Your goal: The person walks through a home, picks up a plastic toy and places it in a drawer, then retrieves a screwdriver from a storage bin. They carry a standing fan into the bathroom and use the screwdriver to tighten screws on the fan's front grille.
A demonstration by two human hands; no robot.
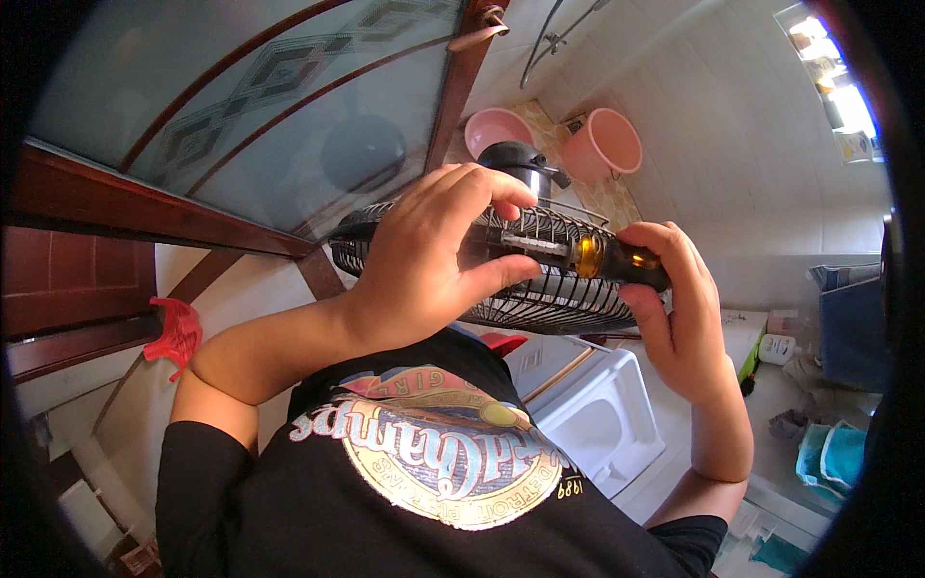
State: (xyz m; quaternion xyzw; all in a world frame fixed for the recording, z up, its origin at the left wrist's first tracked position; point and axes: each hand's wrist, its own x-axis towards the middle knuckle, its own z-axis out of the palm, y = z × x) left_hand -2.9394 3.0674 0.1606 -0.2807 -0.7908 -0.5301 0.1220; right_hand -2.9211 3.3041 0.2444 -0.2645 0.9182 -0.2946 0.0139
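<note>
My left hand [433, 253] and my right hand [679, 311] hold opposite ends of a dark cylindrical hand tool [636, 266], which resembles a screwdriver. The tool has a translucent amber collar [589, 256] and a silvery ridged middle section [535, 246]. Its left end sits between my left thumb and fingers, partly hidden by them. My right fingers and thumb pinch the thick dark end. Just beyond the tool is an electric fan, its black wire grille [571, 307] seen nearly edge-on and its dark motor housing [517, 162] on the far side.
A wooden-framed glass door [289, 130] with a metal handle [480, 36] stands at upper left. Beyond the fan are a pink basin [498, 130] and a pink bucket [603, 144]. A red plastic stool [173, 338] is left; a white plastic washing machine [614, 419] is right.
</note>
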